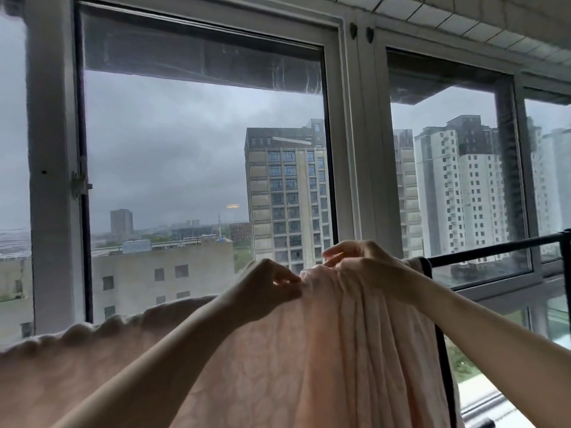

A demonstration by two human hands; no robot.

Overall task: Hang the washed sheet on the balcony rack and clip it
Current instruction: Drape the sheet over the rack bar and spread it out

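While both hands pinch bunched sheet (324, 350) atop rail (494, 247), left hand (272, 281) just beside right hand (358, 262); your bare rail runs right of grip, slack sheet trails left.

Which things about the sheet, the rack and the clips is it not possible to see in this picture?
Head view only:
- Clips: none visible; if the right hand holds one, its fingers hide it.
- Rack: the bar under the sheet is covered; its right end is cut off by the edge.
- Sheet: lower part is cut off by the bottom edge.
- Left hand: its grip is blurred.
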